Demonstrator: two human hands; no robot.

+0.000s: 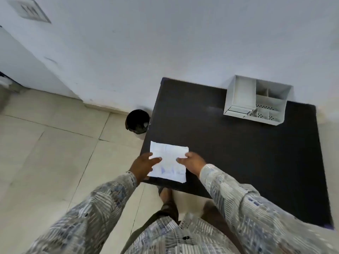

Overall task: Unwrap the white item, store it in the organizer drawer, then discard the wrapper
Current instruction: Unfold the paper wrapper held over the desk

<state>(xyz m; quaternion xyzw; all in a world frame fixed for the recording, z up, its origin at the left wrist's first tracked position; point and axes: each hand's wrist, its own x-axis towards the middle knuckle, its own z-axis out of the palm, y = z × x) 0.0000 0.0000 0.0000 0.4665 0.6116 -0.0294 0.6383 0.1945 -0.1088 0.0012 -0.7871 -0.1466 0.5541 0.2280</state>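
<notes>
A flat white paper wrapper [168,160] with faint blue print lies at the near left corner of the black table [238,162]. My left hand [143,165] rests on its left edge, fingers spread over the sheet. My right hand [190,161] pinches its right edge with the fingertips. No separate white item shows on or under the paper. A grey desk organizer [256,101] with several compartments stands at the table's far right, against the wall.
A black waste bin [138,121] stands on the tiled floor just left of the table's far left side. A white wall runs behind the table. My legs and one foot show below the table's near edge.
</notes>
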